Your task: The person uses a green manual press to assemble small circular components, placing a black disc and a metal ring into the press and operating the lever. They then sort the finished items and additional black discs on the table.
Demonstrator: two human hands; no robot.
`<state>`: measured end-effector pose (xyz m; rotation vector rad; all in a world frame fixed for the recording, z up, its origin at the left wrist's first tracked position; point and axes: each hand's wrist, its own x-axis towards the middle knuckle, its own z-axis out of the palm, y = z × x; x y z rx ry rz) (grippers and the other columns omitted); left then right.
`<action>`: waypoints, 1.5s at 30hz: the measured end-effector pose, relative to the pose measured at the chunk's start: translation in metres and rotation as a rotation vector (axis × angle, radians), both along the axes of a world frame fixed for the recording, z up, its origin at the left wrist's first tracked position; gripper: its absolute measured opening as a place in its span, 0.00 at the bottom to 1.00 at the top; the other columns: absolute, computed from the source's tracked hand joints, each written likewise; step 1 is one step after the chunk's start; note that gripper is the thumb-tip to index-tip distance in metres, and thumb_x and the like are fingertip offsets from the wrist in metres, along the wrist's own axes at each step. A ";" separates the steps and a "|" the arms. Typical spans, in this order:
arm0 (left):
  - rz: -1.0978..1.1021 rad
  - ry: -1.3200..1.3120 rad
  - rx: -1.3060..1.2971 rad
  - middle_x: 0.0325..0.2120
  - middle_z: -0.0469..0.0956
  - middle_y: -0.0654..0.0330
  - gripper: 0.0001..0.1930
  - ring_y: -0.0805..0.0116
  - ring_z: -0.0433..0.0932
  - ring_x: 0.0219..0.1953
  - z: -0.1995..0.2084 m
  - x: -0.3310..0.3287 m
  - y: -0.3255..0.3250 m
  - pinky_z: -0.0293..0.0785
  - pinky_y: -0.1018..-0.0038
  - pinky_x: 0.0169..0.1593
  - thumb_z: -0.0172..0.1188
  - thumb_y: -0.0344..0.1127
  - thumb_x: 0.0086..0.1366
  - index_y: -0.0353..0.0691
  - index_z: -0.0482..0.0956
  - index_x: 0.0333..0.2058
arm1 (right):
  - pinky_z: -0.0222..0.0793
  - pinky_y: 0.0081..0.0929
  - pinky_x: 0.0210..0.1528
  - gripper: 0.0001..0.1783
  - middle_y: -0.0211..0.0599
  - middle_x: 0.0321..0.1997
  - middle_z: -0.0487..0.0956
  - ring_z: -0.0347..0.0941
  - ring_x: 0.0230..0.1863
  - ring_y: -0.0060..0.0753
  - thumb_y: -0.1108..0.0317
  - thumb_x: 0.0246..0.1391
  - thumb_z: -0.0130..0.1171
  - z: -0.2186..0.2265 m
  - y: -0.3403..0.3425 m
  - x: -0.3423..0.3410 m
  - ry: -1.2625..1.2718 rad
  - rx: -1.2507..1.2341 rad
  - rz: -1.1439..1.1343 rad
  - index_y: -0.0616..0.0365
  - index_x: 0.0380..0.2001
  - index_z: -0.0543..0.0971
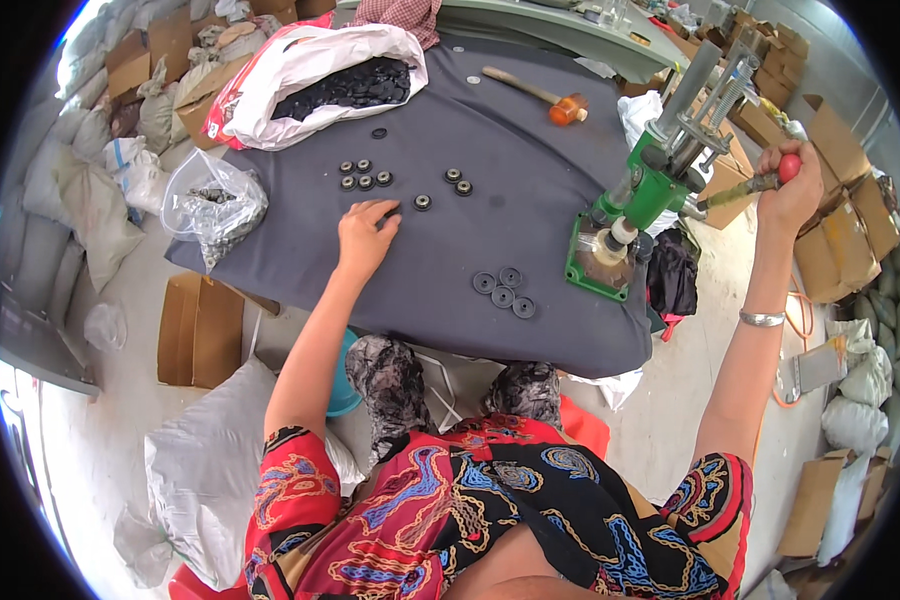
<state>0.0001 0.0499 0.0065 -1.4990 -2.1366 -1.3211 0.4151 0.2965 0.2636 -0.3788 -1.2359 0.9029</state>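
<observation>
My right hand (792,190) is closed round the red-knobbed lever (740,192) of a green hand press (652,192) at the table's right. Beneath the press's ram, a pale round piece (610,245) sits on the base; what lies under it is hidden. My left hand (368,238) rests on the dark cloth, fingers apart and holding nothing. Just beyond its fingertips lies a small black wheel with a metal centre (422,202). A pair of similar wheels (458,182) and a group of several more (366,175) lie farther off. Several black rings (503,290) sit together nearer me.
A white sack of black parts (345,90) lies open at the far left. Beside it stands a clear bag of small metal pieces (215,205). One black part (379,133) lies alone. A mallet (545,97) rests at the back. Cardboard boxes (200,330) and sacks surround the table.
</observation>
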 end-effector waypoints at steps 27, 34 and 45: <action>0.022 0.059 0.037 0.35 0.82 0.55 0.15 0.59 0.80 0.38 -0.015 0.033 0.068 0.75 0.68 0.44 0.69 0.31 0.49 0.42 0.84 0.38 | 0.63 0.29 0.19 0.17 0.42 0.14 0.71 0.67 0.16 0.34 0.64 0.55 0.47 0.001 0.001 -0.009 -0.006 0.087 -0.017 0.67 0.20 0.73; -0.564 -0.294 0.034 0.40 0.80 0.52 0.24 0.60 0.80 0.43 0.029 0.190 0.121 0.75 0.68 0.47 0.69 0.28 0.48 0.36 0.77 0.47 | 0.64 0.29 0.20 0.18 0.42 0.14 0.71 0.67 0.15 0.33 0.65 0.55 0.45 0.000 -0.001 -0.004 -0.072 0.139 -0.076 0.68 0.18 0.72; -0.571 -0.146 -0.029 0.36 0.80 0.52 0.24 0.51 0.76 0.39 0.014 0.229 0.167 0.72 0.60 0.45 0.69 0.30 0.46 0.36 0.75 0.44 | 0.62 0.30 0.23 0.18 0.41 0.14 0.67 0.64 0.17 0.35 0.64 0.58 0.44 -0.003 -0.008 -0.004 -0.039 0.126 -0.043 0.67 0.21 0.71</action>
